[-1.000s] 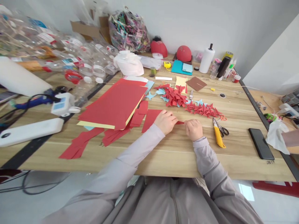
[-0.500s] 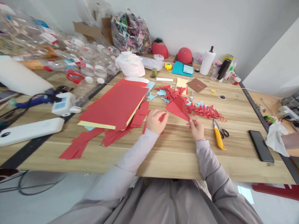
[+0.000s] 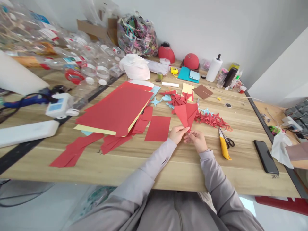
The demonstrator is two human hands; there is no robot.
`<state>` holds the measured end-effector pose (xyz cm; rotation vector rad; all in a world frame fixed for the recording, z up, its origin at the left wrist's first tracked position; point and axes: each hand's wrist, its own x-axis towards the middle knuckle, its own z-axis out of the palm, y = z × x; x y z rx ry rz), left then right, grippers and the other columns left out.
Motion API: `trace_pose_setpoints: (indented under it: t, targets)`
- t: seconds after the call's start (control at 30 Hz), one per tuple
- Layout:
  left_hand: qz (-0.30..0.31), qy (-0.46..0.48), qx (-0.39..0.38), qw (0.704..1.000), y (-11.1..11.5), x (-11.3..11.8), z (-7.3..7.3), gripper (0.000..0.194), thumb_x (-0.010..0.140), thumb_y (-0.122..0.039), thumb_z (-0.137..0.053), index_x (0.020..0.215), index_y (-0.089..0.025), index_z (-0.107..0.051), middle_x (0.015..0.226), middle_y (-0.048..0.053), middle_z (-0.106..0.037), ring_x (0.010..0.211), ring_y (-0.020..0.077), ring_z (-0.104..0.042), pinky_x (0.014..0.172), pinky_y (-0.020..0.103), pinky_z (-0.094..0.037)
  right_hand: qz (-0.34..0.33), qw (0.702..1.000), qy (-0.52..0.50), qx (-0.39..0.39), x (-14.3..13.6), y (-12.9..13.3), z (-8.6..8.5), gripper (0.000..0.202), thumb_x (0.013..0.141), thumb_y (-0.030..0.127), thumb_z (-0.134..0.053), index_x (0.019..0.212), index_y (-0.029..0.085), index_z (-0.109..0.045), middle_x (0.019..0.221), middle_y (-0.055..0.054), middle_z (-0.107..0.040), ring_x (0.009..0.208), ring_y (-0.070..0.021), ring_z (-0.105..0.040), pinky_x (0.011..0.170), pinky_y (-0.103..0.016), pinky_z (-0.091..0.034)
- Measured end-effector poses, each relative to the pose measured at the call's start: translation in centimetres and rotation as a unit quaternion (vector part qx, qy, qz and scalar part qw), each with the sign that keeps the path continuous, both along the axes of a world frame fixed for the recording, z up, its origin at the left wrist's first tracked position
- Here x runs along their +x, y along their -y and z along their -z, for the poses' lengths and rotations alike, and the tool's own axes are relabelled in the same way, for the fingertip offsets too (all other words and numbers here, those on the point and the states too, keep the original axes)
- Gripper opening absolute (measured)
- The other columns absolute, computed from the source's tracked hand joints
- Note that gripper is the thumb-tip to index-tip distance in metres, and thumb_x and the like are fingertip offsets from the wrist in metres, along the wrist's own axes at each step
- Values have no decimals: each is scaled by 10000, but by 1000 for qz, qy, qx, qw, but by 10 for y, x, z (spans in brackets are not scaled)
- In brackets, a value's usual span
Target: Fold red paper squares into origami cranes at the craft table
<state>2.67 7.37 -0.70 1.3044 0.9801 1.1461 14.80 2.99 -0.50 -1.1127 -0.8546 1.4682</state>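
Between both hands is a folded piece of red paper (image 3: 185, 113), its wide end pointing away from me and its narrow tip toward me. My left hand (image 3: 177, 134) is closed, pinching the paper near that tip. Closed at the same tip from the other side is my right hand (image 3: 197, 141), thumb and fingers together on it. A flat red rectangle of paper (image 3: 158, 129) lies left of my left hand. Beyond the folded paper are a heap of red folded paper stars (image 3: 179, 100) and a row of more red stars (image 3: 213, 120).
A stack of large red sheets (image 3: 117, 104) covers the left middle, with red strips (image 3: 72, 150) in front. To the right lie a yellow-handled cutter (image 3: 225, 149), black scissors (image 3: 230, 141) and a phone (image 3: 266, 156). Plastic bottles (image 3: 101, 69) crowd the far left.
My left hand has moved right from above the red rectangle to the folded paper and now grips it. The paper has turned, its tip now toward me. The rectangle is uncovered.
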Motion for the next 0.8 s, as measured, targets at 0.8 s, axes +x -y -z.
trace_pose_setpoints:
  t: [0.8]
  targets:
    - [14,145,-141,979,2,3,4,245,530,-328,-788,642,-140,-677,588,22,-634,445,105,-487,394,243,-345,147,988,-5,53,6,1,-1,269,653,379,-764,741,186,-598,608,5,-689,438,-107,-588,434,-222,-479]
